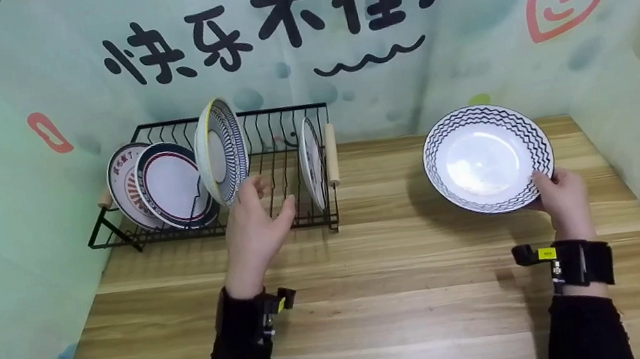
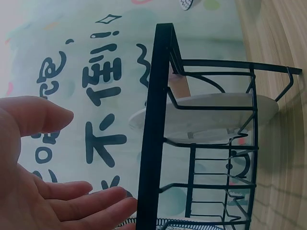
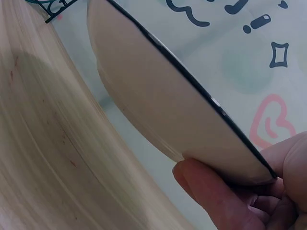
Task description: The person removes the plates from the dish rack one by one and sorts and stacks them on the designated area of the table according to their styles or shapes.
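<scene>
My right hand (image 1: 565,200) pinches the lower right rim of a white plate with black wavy lines (image 1: 482,159), thumb on top. The plate is tilted and held above the table; its pale underside shows in the right wrist view. My left hand (image 1: 257,232) is at the front of a black wire dish rack (image 1: 285,224), fingers loosely spread and nothing gripped. Just above its fingertips in the head view stands a deep plate with a yellow rim (image 1: 218,151); whether they touch I cannot tell.
The rack's left part also holds a dark-rimmed plate (image 1: 172,184) and an orange-patterned plate (image 1: 127,182). Another plate (image 1: 312,164) stands upright by the right wooden handle (image 1: 331,155). A printed cloth (image 1: 369,86) hangs behind the wooden table (image 1: 400,309).
</scene>
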Demonstrator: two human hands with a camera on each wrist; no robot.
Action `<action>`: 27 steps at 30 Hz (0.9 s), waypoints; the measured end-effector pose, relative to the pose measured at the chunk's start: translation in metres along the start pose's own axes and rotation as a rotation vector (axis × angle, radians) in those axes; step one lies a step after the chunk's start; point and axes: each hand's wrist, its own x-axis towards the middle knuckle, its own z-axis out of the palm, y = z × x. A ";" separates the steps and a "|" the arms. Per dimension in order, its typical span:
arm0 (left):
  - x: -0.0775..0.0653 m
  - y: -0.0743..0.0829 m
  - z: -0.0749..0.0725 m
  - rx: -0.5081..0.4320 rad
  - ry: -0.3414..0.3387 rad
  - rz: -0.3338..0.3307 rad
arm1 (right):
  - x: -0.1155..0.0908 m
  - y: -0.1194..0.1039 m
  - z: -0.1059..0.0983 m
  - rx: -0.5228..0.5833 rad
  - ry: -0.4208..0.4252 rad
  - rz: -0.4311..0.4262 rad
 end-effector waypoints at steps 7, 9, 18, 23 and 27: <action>0.002 -0.002 -0.002 0.023 0.023 -0.005 | 0.001 0.005 -0.012 0.062 0.057 0.052; 0.002 -0.003 -0.002 0.035 0.030 0.003 | 0.002 0.007 -0.015 0.091 0.068 0.075; 0.003 -0.005 -0.004 0.081 0.046 -0.010 | 0.006 0.017 -0.027 -0.046 0.129 0.083; 0.003 -0.005 -0.005 0.081 0.048 -0.018 | 0.008 0.022 -0.034 -0.252 0.135 0.111; 0.002 -0.007 -0.006 0.084 0.069 -0.002 | 0.008 0.025 -0.040 -0.340 0.167 0.112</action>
